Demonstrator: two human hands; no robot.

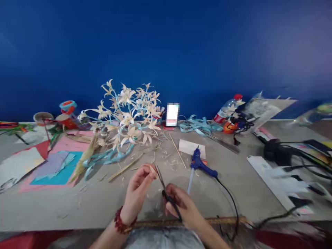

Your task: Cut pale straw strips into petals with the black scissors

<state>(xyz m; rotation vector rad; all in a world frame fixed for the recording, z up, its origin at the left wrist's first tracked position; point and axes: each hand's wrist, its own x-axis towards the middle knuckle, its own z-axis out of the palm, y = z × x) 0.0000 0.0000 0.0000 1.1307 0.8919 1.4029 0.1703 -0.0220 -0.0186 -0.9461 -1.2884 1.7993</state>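
My left hand pinches a small pale petal-like piece between thumb and fingertips. Close beside it, my right hand grips black-handled scissors, their blades pointing up and left toward the pale piece. Whether the blades touch it, I cannot tell. Small pale trimmings lie on the table around both hands. Beyond my left hand stand cream-coloured flowers on light-blue wrapped stems. A blue glue gun lies to the right of my hands, its nozzle by a white card.
Coloured paper sheets and a dried husk lie at left. Light-blue ribbon and a lit, blurred-out screen are at the back. At right are a white power strip, black cables and a bottle.
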